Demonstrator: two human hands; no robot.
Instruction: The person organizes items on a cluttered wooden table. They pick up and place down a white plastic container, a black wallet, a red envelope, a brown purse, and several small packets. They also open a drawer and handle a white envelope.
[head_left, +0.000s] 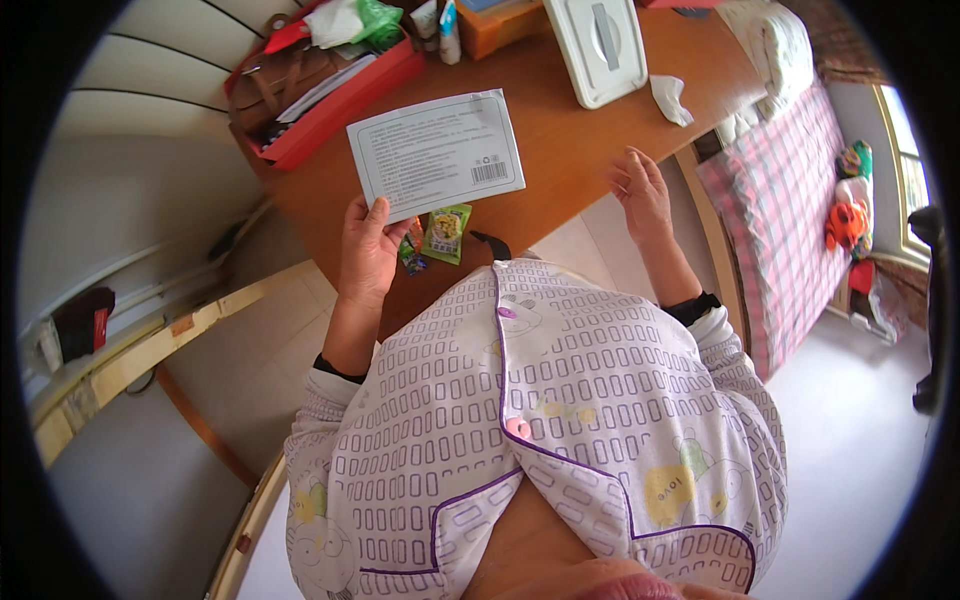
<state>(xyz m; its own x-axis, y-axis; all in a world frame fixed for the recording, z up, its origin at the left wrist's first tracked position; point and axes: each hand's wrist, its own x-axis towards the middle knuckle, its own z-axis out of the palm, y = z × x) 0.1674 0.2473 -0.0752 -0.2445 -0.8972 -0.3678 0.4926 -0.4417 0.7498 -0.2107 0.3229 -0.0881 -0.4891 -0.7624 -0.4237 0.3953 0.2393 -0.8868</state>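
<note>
My left hand (368, 250) grips a flat white box (435, 150) by its near left corner, thumb on top. Small printed lines and a barcode cover the side facing me, and the box is raised above the brown wooden table (565, 140). Just right of that hand, a green snack packet (447, 235) lies near the table's front edge. A smaller red and dark packet (411, 248) is partly hidden behind my fingers. My right hand (643, 195) hovers by the table's right front edge, holding nothing, its fingers loosely bent and apart.
At the back left stands a red box (345, 108) full of odds and ends. Tubes (448, 32), an orange box (500, 28) and a white lidded container (600, 55) line the back. A crumpled tissue (671, 99) lies right. Beyond is a pink checked bed (770, 215).
</note>
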